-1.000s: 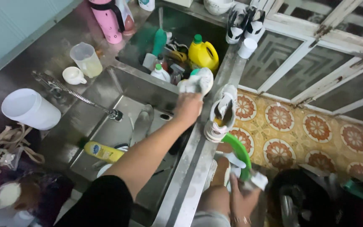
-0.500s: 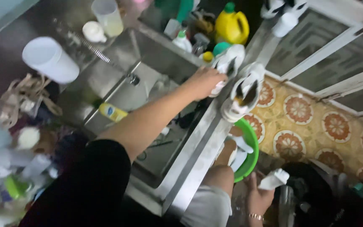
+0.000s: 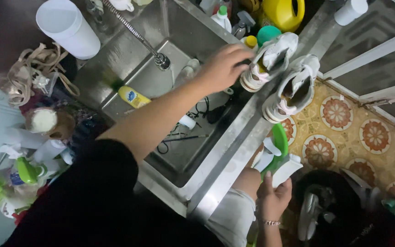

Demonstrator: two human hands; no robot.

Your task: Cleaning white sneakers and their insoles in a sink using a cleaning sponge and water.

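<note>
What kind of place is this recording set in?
Probably a home washing-up area: a steel sink with a tap, a yellow detergent jug behind it, white sneakers on its rim, patterned floor tiles.

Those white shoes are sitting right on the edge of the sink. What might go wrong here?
The two white sneakers stand on the narrow steel sink rim; the left hand touches one, and a nudge might tip either into the basin or onto the tiled floor. The right hand holds a white brush low beside the green basin, where it might bump the rim.
</note>
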